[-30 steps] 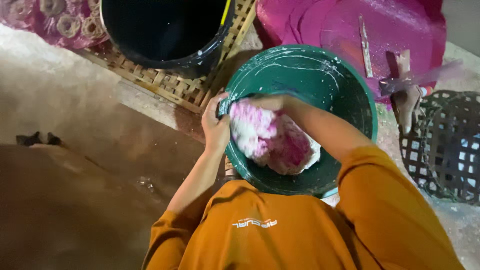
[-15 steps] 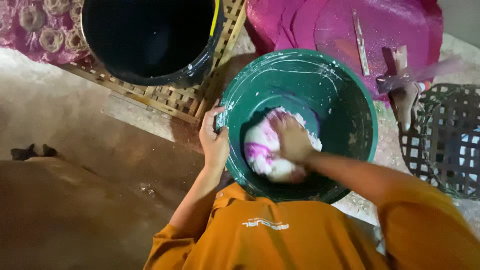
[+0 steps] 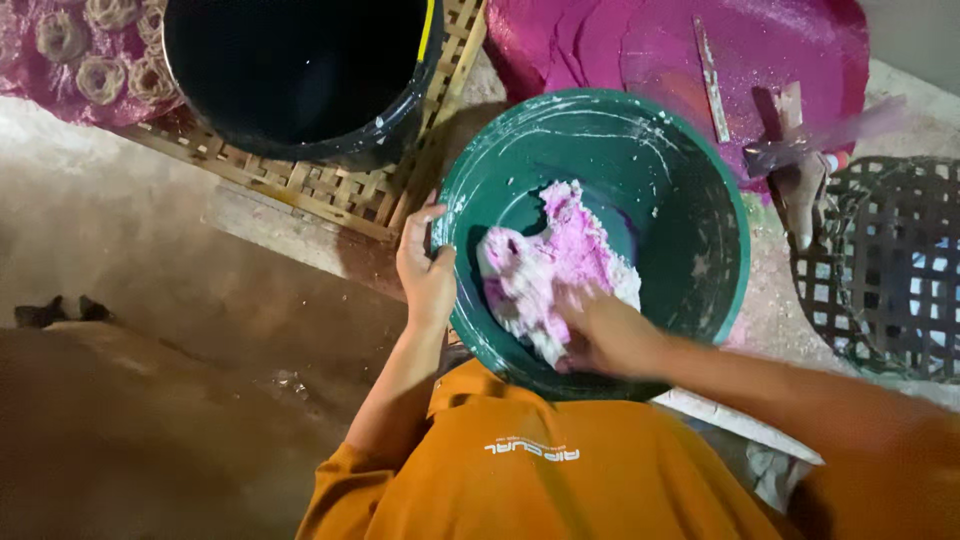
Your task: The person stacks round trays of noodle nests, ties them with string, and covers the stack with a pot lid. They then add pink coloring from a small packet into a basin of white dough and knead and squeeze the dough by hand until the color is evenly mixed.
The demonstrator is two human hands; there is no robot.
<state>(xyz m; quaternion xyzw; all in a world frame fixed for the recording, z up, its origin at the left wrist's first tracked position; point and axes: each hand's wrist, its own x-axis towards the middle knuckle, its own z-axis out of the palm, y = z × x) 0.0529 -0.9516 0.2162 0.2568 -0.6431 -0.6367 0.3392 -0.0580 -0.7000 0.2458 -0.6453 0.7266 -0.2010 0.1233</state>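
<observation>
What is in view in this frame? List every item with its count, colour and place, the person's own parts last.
basin: one, green, centre, streaked with white powder.
dough lump: one, pink and white, inside the basin.
bucket: one, black, upper left, standing on the woven mat.
woven mat: one, tan bamboo lattice, under the bucket.
round sheets: several, magenta, top right, overlapping.
flat stick: one, pale, lying on the sheets.
lattice basket: one, dark, right edge.
coiled pieces: several, pale, top left on a pink sheet.
orange shirt: one, bottom.
left hand: gripping the basin's rim.
right hand: pressed into the dough lump.
</observation>
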